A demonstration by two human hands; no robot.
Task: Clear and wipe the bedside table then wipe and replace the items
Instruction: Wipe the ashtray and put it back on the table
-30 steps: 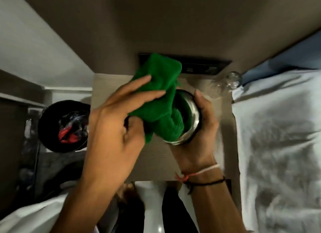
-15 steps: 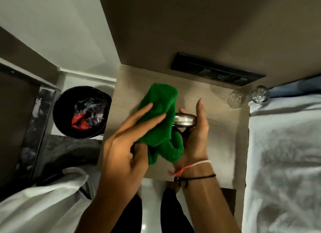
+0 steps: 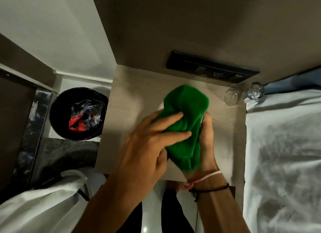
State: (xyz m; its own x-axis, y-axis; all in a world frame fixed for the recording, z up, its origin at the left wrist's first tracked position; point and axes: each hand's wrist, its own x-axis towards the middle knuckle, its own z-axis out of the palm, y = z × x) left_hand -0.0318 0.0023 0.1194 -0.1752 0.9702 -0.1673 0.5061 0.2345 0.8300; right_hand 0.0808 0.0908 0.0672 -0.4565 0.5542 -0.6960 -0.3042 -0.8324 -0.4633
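Observation:
My left hand (image 3: 145, 145) presses a green cloth (image 3: 185, 121) over a round steel container, which the cloth almost wholly hides; only a pale sliver of its rim (image 3: 160, 106) shows at the cloth's left edge. My right hand (image 3: 206, 140) holds the container from the right and below, thumb up along its side. Both hands are above the middle of the light wooden bedside table (image 3: 132, 93). A clear glass (image 3: 231, 98) stands at the table's back right corner, and a second glass (image 3: 255, 91) sits just beyond it by the bed.
A black waste bin (image 3: 78, 113) with crumpled plastic stands left of the table. A white-sheeted bed (image 3: 284, 145) runs along the right side. A black switch panel (image 3: 212, 71) is set in the wall behind the table.
The cloth has slid up and over the steel container, which showed its shiny rim before. Both hands stay over the table's middle while the camera view has shifted.

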